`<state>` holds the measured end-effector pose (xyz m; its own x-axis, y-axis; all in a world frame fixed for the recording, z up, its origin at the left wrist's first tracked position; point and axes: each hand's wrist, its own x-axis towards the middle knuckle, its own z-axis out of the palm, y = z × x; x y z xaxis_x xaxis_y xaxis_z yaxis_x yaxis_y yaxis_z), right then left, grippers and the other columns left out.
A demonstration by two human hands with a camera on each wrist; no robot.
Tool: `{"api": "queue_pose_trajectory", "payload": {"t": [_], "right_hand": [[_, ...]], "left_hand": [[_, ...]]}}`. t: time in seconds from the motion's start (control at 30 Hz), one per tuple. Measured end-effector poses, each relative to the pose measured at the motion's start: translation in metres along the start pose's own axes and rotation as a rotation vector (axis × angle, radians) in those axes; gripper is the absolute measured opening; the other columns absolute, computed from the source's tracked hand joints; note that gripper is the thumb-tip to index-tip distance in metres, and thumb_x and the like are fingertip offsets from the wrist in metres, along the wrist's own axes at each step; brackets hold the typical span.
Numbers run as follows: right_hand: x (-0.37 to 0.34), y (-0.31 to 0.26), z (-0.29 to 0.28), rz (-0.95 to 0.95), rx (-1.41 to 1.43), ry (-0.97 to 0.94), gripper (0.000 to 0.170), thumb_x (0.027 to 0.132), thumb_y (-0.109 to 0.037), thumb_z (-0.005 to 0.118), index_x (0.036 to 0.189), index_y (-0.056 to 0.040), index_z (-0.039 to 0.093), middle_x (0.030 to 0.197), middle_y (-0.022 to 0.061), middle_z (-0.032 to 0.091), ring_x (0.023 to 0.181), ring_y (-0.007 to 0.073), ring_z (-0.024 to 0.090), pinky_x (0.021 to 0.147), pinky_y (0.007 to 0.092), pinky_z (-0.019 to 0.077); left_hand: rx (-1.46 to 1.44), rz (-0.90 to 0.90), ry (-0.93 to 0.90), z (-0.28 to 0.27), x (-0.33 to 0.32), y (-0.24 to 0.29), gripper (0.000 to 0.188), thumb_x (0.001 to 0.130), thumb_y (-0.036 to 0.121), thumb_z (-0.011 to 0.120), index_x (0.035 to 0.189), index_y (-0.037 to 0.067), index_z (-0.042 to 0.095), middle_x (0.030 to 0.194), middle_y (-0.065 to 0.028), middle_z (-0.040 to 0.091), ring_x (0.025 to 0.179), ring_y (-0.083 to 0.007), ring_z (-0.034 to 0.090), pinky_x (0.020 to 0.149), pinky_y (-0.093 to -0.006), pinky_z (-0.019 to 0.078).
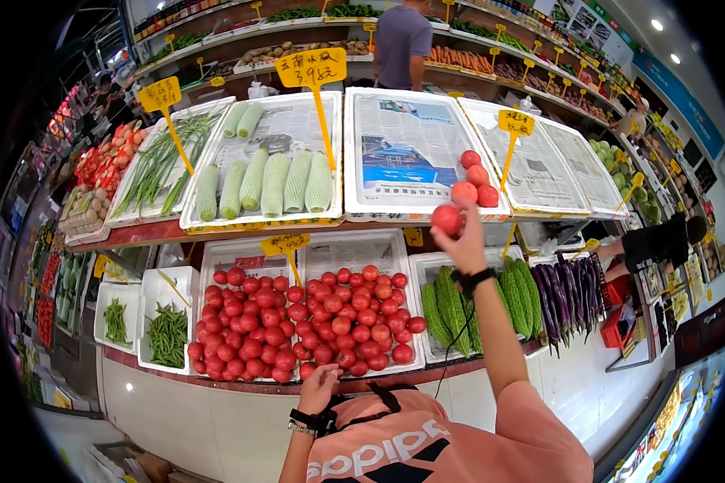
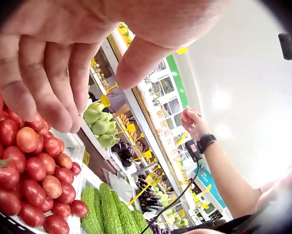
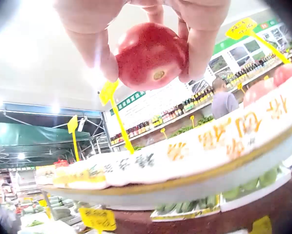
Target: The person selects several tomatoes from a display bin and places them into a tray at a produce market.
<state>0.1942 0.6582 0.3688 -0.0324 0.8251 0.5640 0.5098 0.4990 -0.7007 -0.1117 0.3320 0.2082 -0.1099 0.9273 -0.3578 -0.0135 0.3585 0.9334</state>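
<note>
My right hand (image 1: 466,243) pinches a red tomato (image 1: 446,219) between thumb and fingers, just in front of the upper newspaper-lined box (image 1: 395,145). In the right wrist view this tomato (image 3: 151,57) shows its stem scar facing the camera. Several tomatoes (image 1: 476,174) lie in that box's near right corner. Low at the front, my left hand (image 1: 319,388) is beside the near edge of the heap of tomatoes (image 1: 330,322). The left wrist view shows its fingers (image 2: 46,73) loosely bent over the heap, thumb apart, holding nothing.
Pale green gourds (image 1: 274,183) fill the upper box on the left. Bitter melons (image 1: 451,310) and purple eggplants (image 1: 568,290) lie right of the tomato heap. Yellow price signs (image 1: 311,68) stand up among the boxes. A person (image 1: 403,47) stands behind the stall.
</note>
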Motion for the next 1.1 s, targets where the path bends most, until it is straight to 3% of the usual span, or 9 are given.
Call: {"api": "queue_pose_trajectory", "payload": {"t": [0.13, 0.23, 0.33, 0.47, 0.5, 0.67, 0.9, 1.03, 1.1], "right_hand": [[0.071, 0.033, -0.005, -0.147, -0.319, -0.065, 0.062, 0.073, -0.024, 0.087, 0.125, -0.0038, 0.059, 0.121, 0.0187, 0.060, 0.114, 0.0392, 0.058, 0.099, 0.0455, 0.0500], [0.100, 0.072, 0.007, -0.105, -0.338, -0.261, 0.062, 0.070, -0.031, 0.088, 0.122, -0.0074, 0.062, 0.115, 0.0167, 0.065, 0.116, 0.0393, 0.056, 0.103, 0.0477, 0.0458], [0.101, 0.091, 0.019, -0.191, -0.603, -0.213, 0.055, 0.067, -0.032, 0.088, 0.113, -0.0111, 0.066, 0.108, 0.0128, 0.069, 0.110, 0.0358, 0.060, 0.101, 0.0442, 0.0454], [0.100, 0.103, 0.021, -0.076, -0.636, -0.242, 0.055, 0.066, -0.038, 0.087, 0.111, -0.0145, 0.066, 0.109, 0.0104, 0.070, 0.111, 0.0350, 0.059, 0.112, 0.0527, 0.0335], [0.100, 0.104, 0.021, -0.032, -0.625, -0.292, 0.056, 0.067, -0.041, 0.086, 0.113, -0.0161, 0.065, 0.110, 0.0100, 0.069, 0.116, 0.0351, 0.057, 0.118, 0.0598, 0.0241], [0.093, 0.100, 0.018, -0.011, -0.631, -0.314, 0.065, 0.069, -0.043, 0.085, 0.124, -0.0166, 0.061, 0.120, 0.0114, 0.067, 0.126, 0.0360, 0.053, 0.121, 0.0640, 0.0182], [0.041, 0.065, -0.004, -0.268, -0.512, -0.051, 0.057, 0.083, -0.028, 0.078, 0.132, -0.0084, 0.057, 0.128, 0.0152, 0.060, 0.126, 0.0376, 0.050, 0.120, 0.0615, 0.0226], [-0.037, 0.052, -0.043, -0.172, -0.480, -0.108, 0.053, 0.083, -0.023, 0.078, 0.131, -0.0099, 0.058, 0.128, 0.0138, 0.060, 0.129, 0.0380, 0.049, 0.120, 0.0612, 0.0239], [-0.079, 0.053, -0.069, -0.090, -0.466, -0.152, 0.050, 0.085, -0.021, 0.076, 0.130, -0.0098, 0.059, 0.127, 0.0139, 0.060, 0.129, 0.0384, 0.050, 0.119, 0.0611, 0.0249]], "left_hand": [[0.004, -0.036, 0.073, -0.007, -0.017, -0.012, 0.029, 0.106, 0.019, 0.059, 0.126, 0.000, 0.065, 0.109, -0.0075, 0.075, 0.090, -0.0122, 0.067, 0.082, -0.0265, 0.0537], [-0.009, -0.063, 0.123, -0.007, -0.027, -0.016, 0.030, 0.106, 0.021, 0.059, 0.127, 0.000, 0.065, 0.108, -0.0079, 0.075, 0.091, -0.0130, 0.068, 0.082, -0.0273, 0.0540], [0.032, -0.100, 0.165, -0.009, -0.033, -0.026, 0.033, 0.106, 0.024, 0.059, 0.127, 0.000, 0.065, 0.107, -0.0083, 0.075, 0.091, -0.0140, 0.069, 0.082, -0.0286, 0.0542], [0.063, -0.087, 0.173, -0.016, -0.038, -0.047, 0.033, 0.106, 0.028, 0.058, 0.130, 0.007, 0.066, 0.109, -0.0030, 0.071, 0.093, -0.0128, 0.069, 0.074, -0.0273, 0.0526], [0.035, -0.103, 0.170, -0.016, -0.039, -0.048, 0.034, 0.106, 0.029, 0.058, 0.130, 0.006, 0.066, 0.110, -0.0034, 0.072, 0.093, -0.0130, 0.069, 0.074, -0.0273, 0.0526], [-0.098, -0.149, 0.156, -0.016, -0.037, -0.046, 0.034, 0.106, 0.026, 0.057, 0.128, 0.003, 0.066, 0.104, -0.0020, 0.071, 0.088, -0.0112, 0.067, 0.073, -0.0257, 0.0507], [-0.032, -0.132, 0.126, -0.023, -0.028, -0.038, 0.034, 0.106, 0.029, 0.057, 0.129, 0.007, 0.066, 0.111, -0.0038, 0.072, 0.091, -0.0122, 0.067, 0.074, -0.0276, 0.0530], [0.050, -0.145, 0.126, -0.034, -0.019, -0.041, 0.032, 0.107, 0.030, 0.054, 0.125, 0.005, 0.064, 0.117, -0.0077, 0.074, 0.100, -0.0137, 0.069, 0.074, -0.0275, 0.0535], [0.042, -0.165, 0.108, -0.039, -0.013, -0.045, 0.033, 0.107, 0.030, 0.056, 0.127, 0.006, 0.065, 0.113, -0.0054, 0.074, 0.094, -0.0134, 0.069, 0.073, -0.0273, 0.0530]]}}
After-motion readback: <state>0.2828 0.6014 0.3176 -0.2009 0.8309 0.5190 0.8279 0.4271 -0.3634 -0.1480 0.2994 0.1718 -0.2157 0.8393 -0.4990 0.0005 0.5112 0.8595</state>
